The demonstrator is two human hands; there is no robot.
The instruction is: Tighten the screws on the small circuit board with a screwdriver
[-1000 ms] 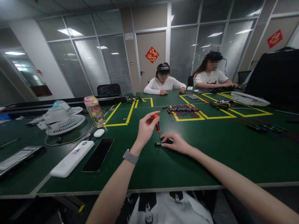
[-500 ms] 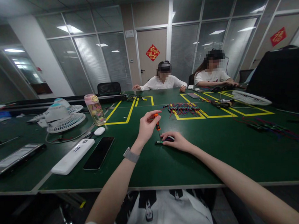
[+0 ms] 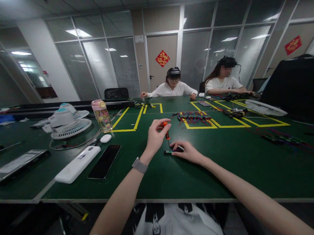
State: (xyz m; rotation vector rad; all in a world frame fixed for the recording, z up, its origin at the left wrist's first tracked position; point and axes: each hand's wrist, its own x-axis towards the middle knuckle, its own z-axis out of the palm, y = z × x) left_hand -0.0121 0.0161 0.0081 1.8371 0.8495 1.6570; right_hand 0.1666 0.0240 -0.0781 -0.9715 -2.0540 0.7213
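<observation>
My left hand (image 3: 157,133) pinches the orange-and-black handle of a screwdriver (image 3: 167,135), which stands nearly upright with its shaft pointing down. The shaft's lower end meets a small green circuit board (image 3: 167,152) lying on the green table; the exact contact spot is too small to make out. My right hand (image 3: 186,151) is closed on the right end of that board, thumb and fingers pressed together, covering part of it. Beyond my hands lies a bunch of similar small boards with red and blue wires (image 3: 194,118).
To the left are a black phone (image 3: 104,162), a white power bank (image 3: 78,164), a clear bottle (image 3: 102,117) and white fans (image 3: 68,123). More wired boards (image 3: 284,139) lie at right. Two people sit across the table (image 3: 140,183), which has yellow tape rectangles.
The whole view has shifted slightly down as my head tilted. Both hands keep their places at the board, the left still on the upright screwdriver.
</observation>
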